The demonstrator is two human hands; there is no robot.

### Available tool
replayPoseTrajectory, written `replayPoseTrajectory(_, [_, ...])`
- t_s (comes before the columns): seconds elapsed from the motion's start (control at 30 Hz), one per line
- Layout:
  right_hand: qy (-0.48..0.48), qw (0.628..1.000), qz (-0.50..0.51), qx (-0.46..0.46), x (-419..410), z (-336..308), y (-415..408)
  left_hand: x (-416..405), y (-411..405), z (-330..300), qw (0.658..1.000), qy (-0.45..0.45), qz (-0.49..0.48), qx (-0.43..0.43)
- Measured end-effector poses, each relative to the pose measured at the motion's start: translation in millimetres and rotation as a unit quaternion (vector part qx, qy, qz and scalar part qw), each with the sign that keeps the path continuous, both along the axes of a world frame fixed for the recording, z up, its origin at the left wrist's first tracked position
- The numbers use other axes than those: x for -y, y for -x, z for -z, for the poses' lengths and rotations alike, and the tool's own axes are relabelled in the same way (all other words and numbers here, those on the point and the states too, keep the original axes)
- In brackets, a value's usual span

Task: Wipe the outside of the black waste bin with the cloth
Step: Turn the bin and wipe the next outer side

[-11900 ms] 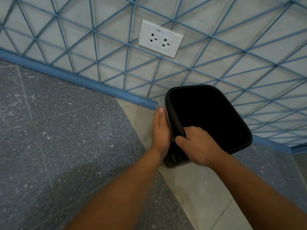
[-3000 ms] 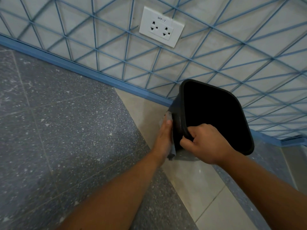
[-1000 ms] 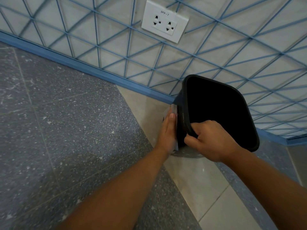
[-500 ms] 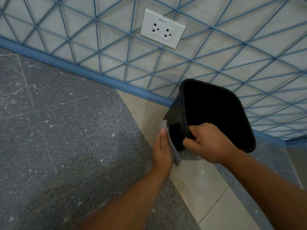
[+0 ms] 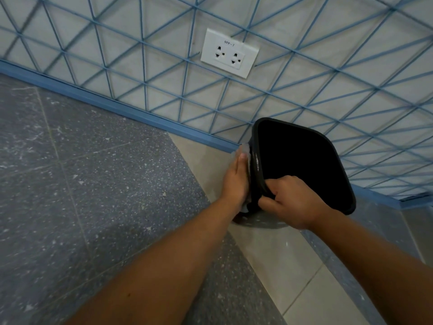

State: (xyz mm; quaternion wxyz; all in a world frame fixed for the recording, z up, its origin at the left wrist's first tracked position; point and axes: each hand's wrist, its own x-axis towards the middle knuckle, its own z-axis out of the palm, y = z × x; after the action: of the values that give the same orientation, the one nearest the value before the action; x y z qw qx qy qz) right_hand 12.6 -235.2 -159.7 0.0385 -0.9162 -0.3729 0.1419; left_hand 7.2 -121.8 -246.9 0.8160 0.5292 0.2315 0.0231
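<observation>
Black waste bin [image 5: 304, 160] stands on the pale floor tile [image 5: 276, 254] at the far right of the scene, close against the wall [image 5: 304, 73], and its open mouth faces the camera so that only a dark interior shows. It seems tipped toward the viewer, though the wide lens makes the angle hard to judge.

The right hand [image 5: 290, 202] grips the near left corner of the bin's rim, with fingers curled over the edge and knuckles toward the camera. The left hand [image 5: 235, 181] lies flat along the bin's left outer wall with its fingers straight and together, pointing away toward the wall. Under that palm is the cloth [image 5: 244, 151], a pale thin piece (only its edges show: one past the fingertips at the far end, and a bit near the wrist), pressed between the hand and the bin's side.

Both bare forearms reach in from the near edge of the view. To the left of the pale tile the floor is dark speckled stone [image 5: 93, 195]. A blue skirting strip [image 5: 117, 106] runs along the foot of the wall, which is light grey crossed by blue diagonal lines. A white double socket [image 5: 229, 56] is set in the wall above and left of the bin, with a small printed label over its holes.
</observation>
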Motion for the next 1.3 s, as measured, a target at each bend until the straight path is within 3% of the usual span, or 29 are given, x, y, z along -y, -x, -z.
replayPoseTrajectory(0.3, [-0.010,1.000,0.002,0.006,2,4,-2,14,20,19,0.990,0.077,-0.114,-0.028])
replayPoseTrajectory(0.4, [-0.008,1.000,-0.003,0.006,3,4,-3,-7,4,0,0.992,0.033,-0.123,0.020])
replayPoseTrajectory(0.57, [-0.003,1.000,-0.010,0.006,2,4,-7,-22,-4,-13,0.982,-0.121,-0.003,0.147])
replayPoseTrajectory(0.63, [-0.007,1.000,-0.005,0.006,2,4,-8,-22,5,-10,0.972,-0.159,0.001,0.175])
replayPoseTrajectory(0.87, [-0.009,1.000,0.007,0.021,5,3,-13,-5,36,9,0.958,-0.200,-0.031,0.204])
replayPoseTrajectory(1.0, [0.010,0.999,0.028,0.030,8,1,-17,-4,46,26,0.962,-0.195,-0.061,0.183])
replayPoseTrajectory(1.13, [0.003,0.999,0.034,0.025,9,1,-17,-4,46,34,0.984,-0.072,-0.125,0.101])
replayPoseTrajectory(1.3, [-0.004,0.999,0.030,0.023,11,2,-16,-10,18,12,0.981,-0.084,-0.152,0.082])
